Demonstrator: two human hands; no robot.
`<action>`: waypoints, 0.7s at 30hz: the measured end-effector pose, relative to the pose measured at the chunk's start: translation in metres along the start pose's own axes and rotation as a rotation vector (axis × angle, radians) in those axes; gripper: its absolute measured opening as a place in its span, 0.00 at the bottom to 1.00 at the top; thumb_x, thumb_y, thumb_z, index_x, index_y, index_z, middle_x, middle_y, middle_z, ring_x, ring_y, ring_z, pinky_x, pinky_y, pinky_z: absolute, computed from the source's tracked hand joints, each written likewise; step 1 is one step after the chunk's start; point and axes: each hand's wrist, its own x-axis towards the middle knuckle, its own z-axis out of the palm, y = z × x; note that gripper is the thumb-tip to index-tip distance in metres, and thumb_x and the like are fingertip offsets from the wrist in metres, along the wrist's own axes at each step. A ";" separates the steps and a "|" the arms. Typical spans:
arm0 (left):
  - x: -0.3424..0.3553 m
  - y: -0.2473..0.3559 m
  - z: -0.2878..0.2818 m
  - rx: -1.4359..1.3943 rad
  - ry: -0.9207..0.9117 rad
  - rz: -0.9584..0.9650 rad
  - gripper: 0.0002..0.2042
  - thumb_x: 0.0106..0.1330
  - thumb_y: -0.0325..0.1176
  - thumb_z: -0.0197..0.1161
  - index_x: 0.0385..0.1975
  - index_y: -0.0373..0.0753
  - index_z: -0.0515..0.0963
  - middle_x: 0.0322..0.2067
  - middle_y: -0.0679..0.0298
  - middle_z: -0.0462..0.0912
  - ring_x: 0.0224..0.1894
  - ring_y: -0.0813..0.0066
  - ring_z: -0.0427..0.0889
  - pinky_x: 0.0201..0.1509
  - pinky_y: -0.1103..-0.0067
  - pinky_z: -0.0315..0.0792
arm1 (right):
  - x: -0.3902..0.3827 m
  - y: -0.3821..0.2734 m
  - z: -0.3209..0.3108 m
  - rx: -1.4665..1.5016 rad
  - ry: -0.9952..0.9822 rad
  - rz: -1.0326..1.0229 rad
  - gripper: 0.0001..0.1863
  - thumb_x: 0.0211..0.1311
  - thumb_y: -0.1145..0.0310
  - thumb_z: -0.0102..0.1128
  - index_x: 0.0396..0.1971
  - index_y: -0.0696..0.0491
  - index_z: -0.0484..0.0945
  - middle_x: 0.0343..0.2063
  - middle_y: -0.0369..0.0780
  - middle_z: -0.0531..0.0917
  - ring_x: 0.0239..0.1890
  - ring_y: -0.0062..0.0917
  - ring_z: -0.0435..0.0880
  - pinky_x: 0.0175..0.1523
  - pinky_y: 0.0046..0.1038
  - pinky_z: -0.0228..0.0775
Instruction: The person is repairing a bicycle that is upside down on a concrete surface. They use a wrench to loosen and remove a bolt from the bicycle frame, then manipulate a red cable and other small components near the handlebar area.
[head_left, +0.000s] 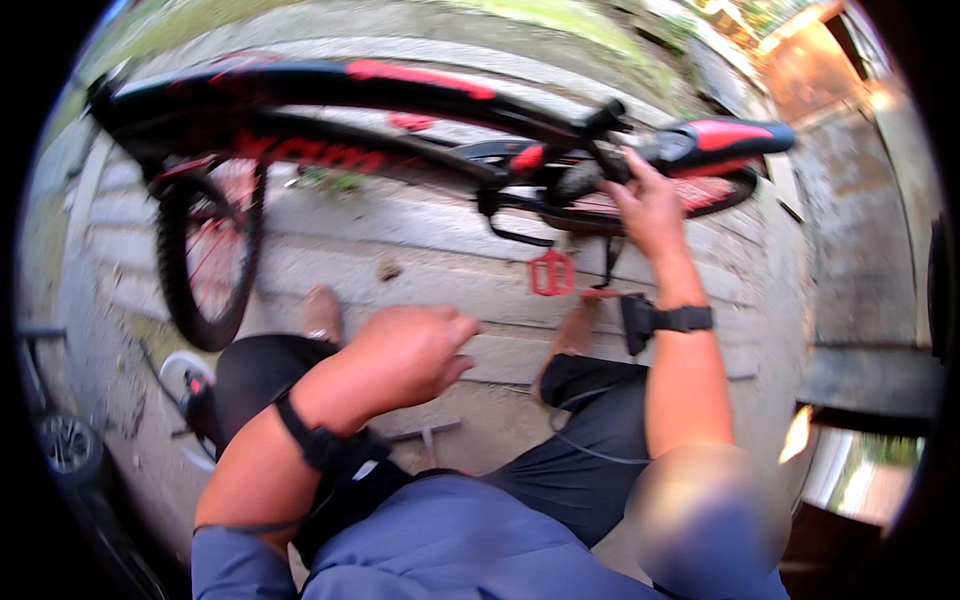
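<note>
Saddle edge [677,145] lies beside right fingers [641,168] (left hand [408,355] hangs clear).

Outdoors, in daylight. We stand over ground laid with long, pale grey, weathered slats [330,215], wood or concrete, we cannot tell which; they run crosswise, bent by the lens. We note a small brown clump [388,270] on them. Beyond, at the top, we see a blurred strip of green grass [545,12]. To our right: a rust-brown upright sheet [810,65], then a grey, stained flat panel [865,240], and below it a dark grey ledge [870,380]. Bright glare shows at lower right, past the ledge.
</note>
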 end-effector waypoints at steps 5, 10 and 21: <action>-0.005 -0.010 0.008 0.004 -0.065 0.015 0.14 0.59 0.38 0.67 0.41 0.38 0.77 0.33 0.52 0.81 0.36 0.46 0.83 0.37 0.56 0.76 | 0.003 0.008 0.002 -0.037 -0.002 -0.007 0.31 0.59 0.64 0.73 0.63 0.52 0.75 0.18 0.28 0.67 0.22 0.12 0.64 0.28 0.20 0.58; -0.013 -0.012 0.009 -0.026 0.059 0.038 0.13 0.57 0.38 0.69 0.35 0.37 0.76 0.27 0.51 0.82 0.33 0.46 0.84 0.36 0.57 0.77 | 0.007 0.026 0.006 -0.006 0.006 -0.054 0.31 0.60 0.64 0.71 0.64 0.51 0.75 0.17 0.30 0.69 0.21 0.16 0.65 0.28 0.25 0.60; -0.015 -0.016 0.007 -0.049 0.176 0.031 0.06 0.50 0.31 0.64 0.25 0.37 0.83 0.25 0.52 0.85 0.32 0.49 0.85 0.35 0.60 0.78 | -0.011 0.024 0.007 0.142 -0.023 0.049 0.33 0.67 0.65 0.65 0.69 0.55 0.64 0.27 0.35 0.77 0.24 0.17 0.74 0.31 0.23 0.67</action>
